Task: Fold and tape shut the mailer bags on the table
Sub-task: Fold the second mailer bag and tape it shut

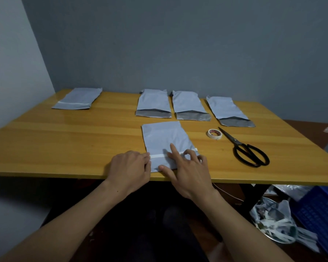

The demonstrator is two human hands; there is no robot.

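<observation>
A grey mailer bag (164, 138) lies near the table's front edge with its lower end folded up and a white tape strip (158, 156) across the fold. My left hand (130, 168) rests at the strip's left end, fingertips on the bag's edge. My right hand (187, 167) presses on the strip with a straight index finger, the other fingers loosely bent. Three unsealed mailer bags (153, 104) (189, 105) (228, 110) lie in a row behind, dark flaps open. A taped mailer bag (78, 99) lies at the far left.
A roll of white tape (214, 134) and black scissors (246, 148) lie to the right on the yellow wooden table (64, 140). A blue crate (318, 214) and a bin of paper scraps (275, 222) stand on the floor at the right. Walls close the back and left.
</observation>
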